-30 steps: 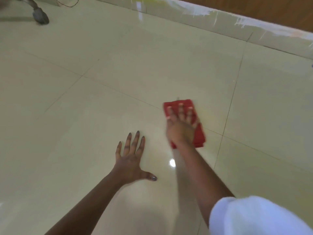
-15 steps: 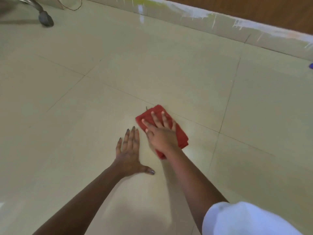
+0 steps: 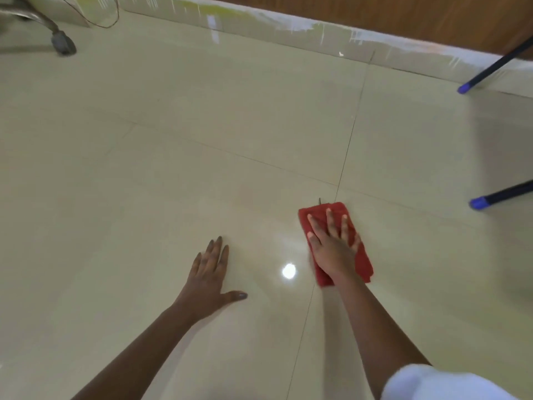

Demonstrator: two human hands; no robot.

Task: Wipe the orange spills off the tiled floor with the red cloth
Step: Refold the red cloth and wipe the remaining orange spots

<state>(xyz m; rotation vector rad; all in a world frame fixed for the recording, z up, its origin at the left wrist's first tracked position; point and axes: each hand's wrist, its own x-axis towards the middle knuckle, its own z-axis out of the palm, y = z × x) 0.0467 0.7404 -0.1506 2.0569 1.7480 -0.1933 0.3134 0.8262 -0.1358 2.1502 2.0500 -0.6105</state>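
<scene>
We find no brand, label or writing that can be read anywhere in view. Our right hand lies flat with its fingers spread on the folded red cloth, pressing it to the glossy cream tiled floor; the grip is an open palm, not closed round the fabric. The cloth is a soft, roughly oblong pad lying across a thin grout line, just short of where two lines cross. Our left hand rests flat and empty on the tile, well apart from the cloth, fingers together and thumb out. A bright round light reflection shines between the hands. We cannot make out orange spills on the tiles. Two dark legs with blue caps stand at the right; a grey castor wheel sits far left, a wooden wall behind a paint-smeared skirting
</scene>
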